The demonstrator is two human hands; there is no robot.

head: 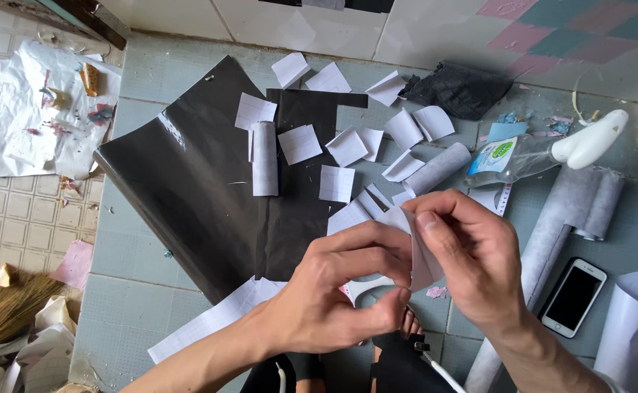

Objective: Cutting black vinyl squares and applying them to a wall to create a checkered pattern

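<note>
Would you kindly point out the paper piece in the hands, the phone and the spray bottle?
paper piece (422, 263), head view, on its lower part between both hands.
phone (573, 297), head view, on the middle of its dark screen.
spray bottle (591, 140), head view, on its white trigger head.

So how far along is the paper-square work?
Done: many white squares lie cut on the black sheet and tiles. In hand: left hand and right hand pinch one folded square. Left: the grey rolls look uncut.

glossy black sheet (195, 189), white paper squares (298, 143), grey tiled floor (130, 298), white phone (573, 297) with black screen, pink paper (75, 263)
</note>
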